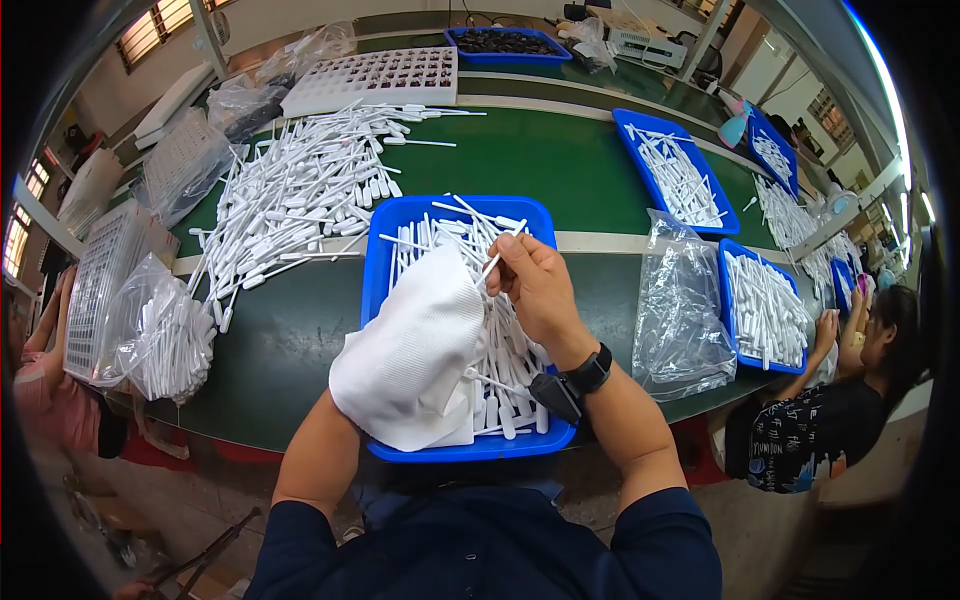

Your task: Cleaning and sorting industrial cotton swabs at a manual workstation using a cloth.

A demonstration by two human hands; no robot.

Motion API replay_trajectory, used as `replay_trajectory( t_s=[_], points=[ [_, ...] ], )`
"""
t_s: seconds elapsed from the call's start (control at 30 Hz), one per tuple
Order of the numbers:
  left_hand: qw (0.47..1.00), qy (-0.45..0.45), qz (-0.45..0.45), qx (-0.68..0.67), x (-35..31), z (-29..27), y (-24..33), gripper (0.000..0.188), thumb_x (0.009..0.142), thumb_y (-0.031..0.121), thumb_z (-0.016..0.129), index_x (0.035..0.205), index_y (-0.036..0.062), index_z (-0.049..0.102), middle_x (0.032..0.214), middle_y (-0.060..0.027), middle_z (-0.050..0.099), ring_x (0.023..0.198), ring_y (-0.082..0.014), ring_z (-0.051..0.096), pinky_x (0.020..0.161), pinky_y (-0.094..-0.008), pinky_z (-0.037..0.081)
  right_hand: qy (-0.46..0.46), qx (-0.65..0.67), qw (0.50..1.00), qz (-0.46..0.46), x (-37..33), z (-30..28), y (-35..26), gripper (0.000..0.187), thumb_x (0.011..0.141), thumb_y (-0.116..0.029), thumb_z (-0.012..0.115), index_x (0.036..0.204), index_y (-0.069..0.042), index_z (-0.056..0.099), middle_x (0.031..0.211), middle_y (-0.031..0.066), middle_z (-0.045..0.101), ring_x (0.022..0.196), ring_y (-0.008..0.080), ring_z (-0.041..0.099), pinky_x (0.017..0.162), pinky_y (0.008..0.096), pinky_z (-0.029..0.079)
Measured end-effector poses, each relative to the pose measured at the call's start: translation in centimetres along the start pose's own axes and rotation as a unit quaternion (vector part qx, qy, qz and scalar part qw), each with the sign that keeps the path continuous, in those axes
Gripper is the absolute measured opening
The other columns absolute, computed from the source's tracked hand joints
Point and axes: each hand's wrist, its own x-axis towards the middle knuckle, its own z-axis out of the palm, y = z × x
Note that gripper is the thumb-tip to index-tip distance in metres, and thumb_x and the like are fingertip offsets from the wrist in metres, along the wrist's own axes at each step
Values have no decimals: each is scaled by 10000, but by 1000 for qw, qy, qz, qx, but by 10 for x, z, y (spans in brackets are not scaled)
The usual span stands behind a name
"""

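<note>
Clock face: centred on the tray before the person, 12 o'clock pointing straight away from them.
Blue tray [374,270]: at the near edge of the dark green surface [290,330], filled with white sticks [508,345] that have thick ends.
Right hand [540,288]: on the tray's 1 o'clock side, finger and thumb pinching one white stick [491,268] at the cloth's edge.
Left hand: covered by the white cloth [412,345], so its grip cannot be told.
Cloth: spread over the tray's 9 o'clock side, overlapping the rim.
Black watch [590,370]: on the right wrist.
Loose stick pile [300,185]: towards 10 to 11 o'clock.
White foam tray [370,78]: 11 o'clock, with dark pieces in some hollows.
Bagged bundle of sticks [175,345]: 9 o'clock.
Second blue tray [706,165]: 2 o'clock, holding sticks.
Clear plastic bag [680,310]: 3 o'clock, just beside a third blue tray [727,290] of sticks.
Co-worker [830,420]: between 3 and 4 o'clock.
</note>
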Motion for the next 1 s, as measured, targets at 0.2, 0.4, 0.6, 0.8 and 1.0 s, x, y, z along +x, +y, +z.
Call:
replay_trajectory(
  t_s=[0.2, 0.4, 0.6, 0.8, 1.0],
  points=[
    [913, -78, 242, 318, 6, -12, -9, 249, 863, 69, 670, 1061, 25, 525, 844, -27, 524, 781, -119, 541, 672, -302, 463, 18, -15, 1000, 12, -2, 6, -3, 273, 1037, -295, 583, 941, -44, 635, 721, 51, 654, 635, 125, 615, 628, 249, 515],
    [988, -18, 104, 111, -3, 2, 15, 228, 784, 35, 698, 971, 17, 570, 844, -100, 533, 782, -225, 551, 711, -317, 461, 40, 40, 997, 51, 2, 2, -5, 261, 1030, -303, 595, 941, -61, 640, 719, 52, 657, 627, 127, 618, 612, 246, 518],
    [916, -25, 211, 339, -10, -10, 14, 224, 790, 42, 677, 993, -1, 592, 898, -136, 561, 849, -284, 556, 788, -345, 466, 16, 63, 996, 62, 4, -3, -4, 256, 1030, -308, 595, 934, -75, 641, 764, 64, 679, 642, 131, 630, 621, 250, 529],
    [904, -10, 201, 378, -15, -7, 9, 240, 770, 59, 672, 991, -10, 609, 914, -167, 570, 887, -338, 547, 836, -374, 464, -25, 39, 998, 44, 2, 1, -2, 245, 1038, -282, 581, 923, -74, 638, 807, 72, 686, 651, 130, 626, 639, 247, 526],
    [952, -31, 100, 288, -17, -9, 8, 264, 719, 63, 702, 962, -4, 623, 901, -167, 558, 886, -354, 529, 817, -376, 448, -34, -92, 995, 6, 0, 14, 0, 245, 1044, -257, 567, 921, -55, 634, 800, 67, 681, 648, 120, 614, 614, 240, 500]
  ],
)
